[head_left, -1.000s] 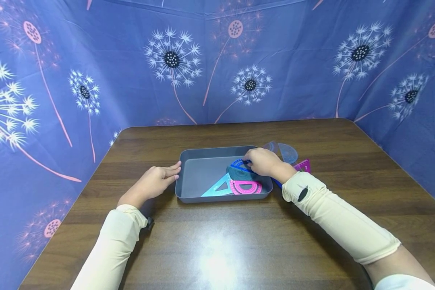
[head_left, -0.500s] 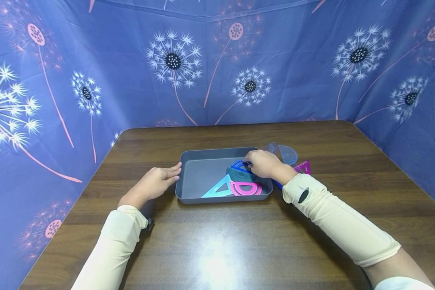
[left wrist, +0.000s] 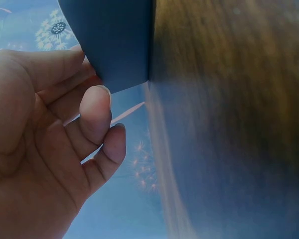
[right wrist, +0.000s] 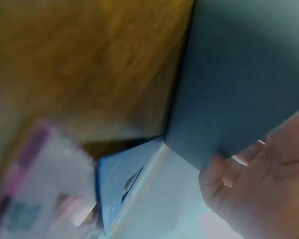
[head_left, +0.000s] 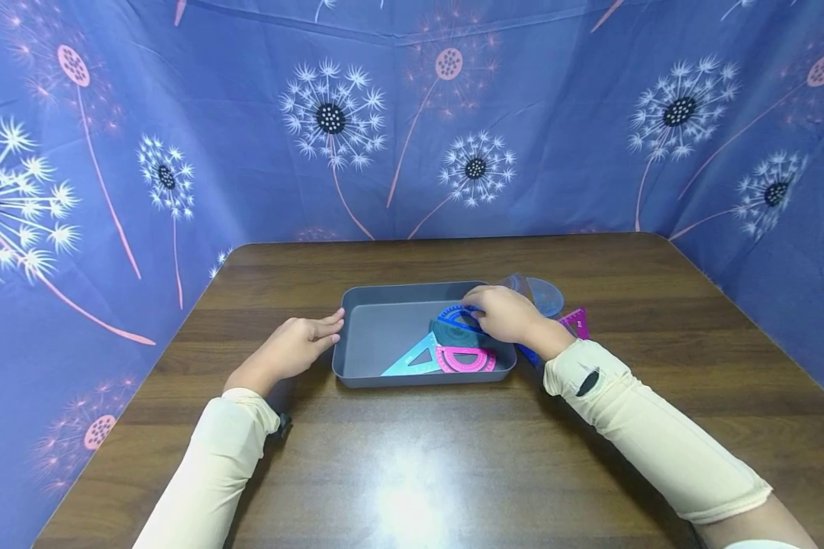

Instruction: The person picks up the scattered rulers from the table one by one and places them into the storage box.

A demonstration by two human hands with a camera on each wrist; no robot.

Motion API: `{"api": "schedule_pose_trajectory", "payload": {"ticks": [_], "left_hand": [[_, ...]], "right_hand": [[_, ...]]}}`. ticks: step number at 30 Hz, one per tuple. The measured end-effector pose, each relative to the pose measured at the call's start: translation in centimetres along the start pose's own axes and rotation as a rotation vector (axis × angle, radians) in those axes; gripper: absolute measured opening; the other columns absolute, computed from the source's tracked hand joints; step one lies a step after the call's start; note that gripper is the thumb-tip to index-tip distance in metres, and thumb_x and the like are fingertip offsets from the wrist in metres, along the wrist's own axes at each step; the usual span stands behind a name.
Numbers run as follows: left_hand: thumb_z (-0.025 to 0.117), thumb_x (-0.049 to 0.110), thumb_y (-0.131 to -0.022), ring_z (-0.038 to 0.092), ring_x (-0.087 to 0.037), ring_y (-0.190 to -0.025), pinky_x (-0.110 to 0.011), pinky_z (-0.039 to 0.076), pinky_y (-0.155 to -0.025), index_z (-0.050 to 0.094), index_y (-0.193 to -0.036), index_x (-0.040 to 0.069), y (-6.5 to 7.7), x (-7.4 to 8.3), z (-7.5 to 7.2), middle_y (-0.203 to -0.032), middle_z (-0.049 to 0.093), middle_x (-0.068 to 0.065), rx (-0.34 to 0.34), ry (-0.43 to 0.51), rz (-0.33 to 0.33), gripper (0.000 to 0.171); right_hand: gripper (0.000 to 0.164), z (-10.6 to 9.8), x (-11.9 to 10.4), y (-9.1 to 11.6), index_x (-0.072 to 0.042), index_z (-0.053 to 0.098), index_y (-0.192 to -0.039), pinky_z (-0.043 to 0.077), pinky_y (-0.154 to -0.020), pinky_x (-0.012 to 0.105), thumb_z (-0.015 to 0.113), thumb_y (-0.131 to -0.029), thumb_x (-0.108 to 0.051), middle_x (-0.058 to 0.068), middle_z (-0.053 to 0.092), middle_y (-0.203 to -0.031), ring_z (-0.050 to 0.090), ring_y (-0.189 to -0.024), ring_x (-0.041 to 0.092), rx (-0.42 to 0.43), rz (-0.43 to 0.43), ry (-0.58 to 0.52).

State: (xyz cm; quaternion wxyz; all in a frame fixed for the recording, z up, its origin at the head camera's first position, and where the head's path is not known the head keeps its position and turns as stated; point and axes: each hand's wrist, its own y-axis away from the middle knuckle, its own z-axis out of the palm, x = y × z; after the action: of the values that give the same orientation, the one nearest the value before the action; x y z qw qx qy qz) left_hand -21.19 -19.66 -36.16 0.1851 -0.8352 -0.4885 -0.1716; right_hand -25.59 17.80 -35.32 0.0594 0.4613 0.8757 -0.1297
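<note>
A shallow grey tray (head_left: 384, 335) stands on the table. My left hand (head_left: 291, 347) rests its fingertips against the tray's left wall; the left wrist view shows this hand (left wrist: 50, 119) at the rim. My right hand (head_left: 511, 314) reaches over the tray's right end, fingertips bent down at a blue protractor (head_left: 452, 316), and appears to pinch it. The right wrist view shows part of this hand (right wrist: 259, 184), its fingertips hidden by the tray wall. Below the blue one lies a dark teal protractor (head_left: 446, 332). Nearer are a light-blue set square (head_left: 407, 364) and a pink protractor (head_left: 446, 358).
Right of the tray lie a clear bluish protractor (head_left: 548, 297), a dull see-through piece (head_left: 517, 284), a magenta set square (head_left: 578, 323) and a blue piece (head_left: 530, 354) partly under the right wrist. A flowered blue cloth (head_left: 412, 152) hangs behind the wooden table (head_left: 412, 457).
My right hand and forearm have shifted slightly to the right, uncovering a little more of the blue protractor. The left hand and the tray stay in place.
</note>
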Motion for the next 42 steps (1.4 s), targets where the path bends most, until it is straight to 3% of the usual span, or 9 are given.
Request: {"api": "schedule_pose_trajectory", "payload": {"ticks": [5, 9, 12, 17, 20, 24, 27, 31, 42], "left_hand": [[0.059, 0.015, -0.101, 0.046, -0.034, -0.133, -0.049, 0.045, -0.102, 0.057, -0.136, 0.001, 0.0, -0.3, 0.2, -0.147, 0.049, -0.006, -0.002, -0.018, 0.003, 0.038], [0.060, 0.016, -0.101, 0.067, -0.031, -0.100, -0.041, 0.050, -0.084, 0.057, -0.136, 0.001, -0.1, -0.3, 0.2, -0.147, 0.049, -0.005, -0.004, -0.013, -0.003, 0.038], [0.060, 0.017, -0.101, 0.064, -0.027, -0.085, -0.037, 0.047, -0.078, 0.057, -0.136, 0.002, -0.1, -0.1, 0.1, -0.148, 0.048, -0.004, -0.009, -0.004, -0.012, 0.039], [0.059, 0.017, -0.101, 0.054, -0.033, -0.126, -0.041, 0.046, -0.089, 0.057, -0.137, 0.002, -0.1, -0.1, 0.0, -0.148, 0.048, -0.004, -0.023, -0.007, -0.007, 0.039], [0.060, 0.017, -0.101, 0.068, -0.028, -0.097, -0.039, 0.049, -0.082, 0.057, -0.136, 0.002, -0.1, -0.1, -0.1, -0.148, 0.048, -0.003, -0.018, -0.008, -0.005, 0.039], [0.059, 0.018, -0.101, 0.044, -0.016, -0.057, -0.035, 0.046, -0.067, 0.056, -0.137, 0.003, 0.0, 0.0, -0.2, -0.149, 0.047, -0.003, -0.020, 0.000, -0.013, 0.039], [0.059, 0.019, -0.101, 0.067, -0.024, -0.085, -0.036, 0.047, -0.076, 0.056, -0.138, 0.003, 0.1, 0.0, 0.0, -0.149, 0.047, -0.003, -0.024, -0.003, -0.015, 0.040], [0.059, 0.017, -0.101, 0.055, -0.033, -0.126, -0.042, 0.046, -0.091, 0.055, -0.138, 0.002, 0.2, -0.1, 0.2, -0.149, 0.047, -0.004, -0.027, 0.001, -0.009, 0.039], [0.058, 0.016, -0.101, 0.044, -0.035, -0.135, -0.053, 0.038, -0.108, 0.056, -0.137, 0.001, 0.0, -0.1, -0.1, -0.148, 0.047, -0.006, -0.024, 0.004, -0.001, 0.039]], "right_hand": [[0.031, -0.5, 0.2, 1.2, -0.006, 0.069, -0.126, 0.051, -0.086, 0.041, 0.060, -0.096, -0.007, 0.013, 0.061, -0.135, 0.063, -0.116, 0.029, 0.069, 0.019, -0.040], [0.032, -1.2, 0.3, 2.5, -0.003, 0.067, -0.127, 0.051, -0.076, 0.039, 0.064, -0.095, -0.008, 0.015, 0.060, -0.136, 0.067, -0.095, 0.023, 0.163, 0.021, -0.082], [0.034, -1.7, 0.6, 3.6, -0.002, 0.066, -0.127, 0.055, -0.076, 0.041, 0.066, -0.094, -0.009, 0.016, 0.059, -0.134, 0.068, -0.090, 0.023, 0.215, 0.025, -0.114], [0.036, -2.1, 1.3, 5.9, -0.004, 0.064, -0.129, 0.056, -0.079, 0.044, 0.067, -0.094, -0.012, 0.015, 0.058, -0.135, 0.068, -0.093, 0.026, 0.235, 0.076, -0.120], [0.039, -2.3, 1.9, 7.1, -0.003, 0.063, -0.131, 0.054, -0.079, 0.045, 0.067, -0.095, -0.015, 0.015, 0.056, -0.137, 0.066, -0.094, 0.029, 0.233, 0.128, -0.121], [0.041, -2.5, 2.9, 8.2, -0.001, 0.061, -0.132, 0.054, -0.078, 0.046, 0.068, -0.095, -0.016, 0.019, 0.054, -0.138, 0.066, -0.091, 0.030, 0.224, 0.174, -0.129], [0.043, -2.6, 3.5, 8.8, 0.001, 0.060, -0.133, 0.055, -0.082, 0.049, 0.069, -0.094, -0.017, 0.022, 0.052, -0.139, 0.068, -0.092, 0.032, 0.204, 0.175, -0.139], [0.049, -2.7, 4.2, 9.6, 0.004, 0.058, -0.134, 0.048, -0.095, 0.057, 0.072, -0.093, -0.019, 0.027, 0.049, -0.141, 0.067, -0.102, 0.039, 0.163, 0.176, -0.125], [0.061, -3.6, 6.1, 10.9, 0.008, 0.054, -0.136, 0.029, -0.104, 0.062, 0.076, -0.089, -0.024, 0.034, 0.045, -0.143, 0.039, -0.129, 0.053, 0.026, 0.225, -0.081]]}}
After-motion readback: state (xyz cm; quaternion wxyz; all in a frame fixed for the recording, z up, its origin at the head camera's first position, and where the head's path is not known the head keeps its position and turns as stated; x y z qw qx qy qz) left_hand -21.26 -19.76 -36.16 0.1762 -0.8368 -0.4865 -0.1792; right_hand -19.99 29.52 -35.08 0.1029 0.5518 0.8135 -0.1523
